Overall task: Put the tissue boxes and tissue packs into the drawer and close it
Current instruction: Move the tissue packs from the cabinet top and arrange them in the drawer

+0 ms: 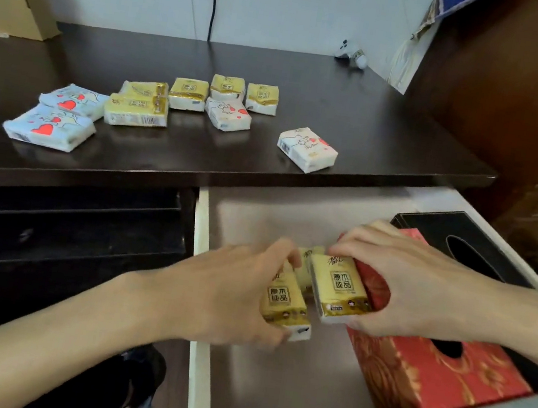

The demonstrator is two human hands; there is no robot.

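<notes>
Desk: we see nine loose tissue packs lying on top.
Left hand: our grip closes on a gold pack over the open drawer.
Right hand: our grip clasps a second gold pack.
Drawer's right side: red tissue box, black tissue box behind.

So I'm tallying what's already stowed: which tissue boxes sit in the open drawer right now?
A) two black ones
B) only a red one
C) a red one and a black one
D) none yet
C: the red tissue box lies in the drawer with the black tissue box just behind it.
</notes>
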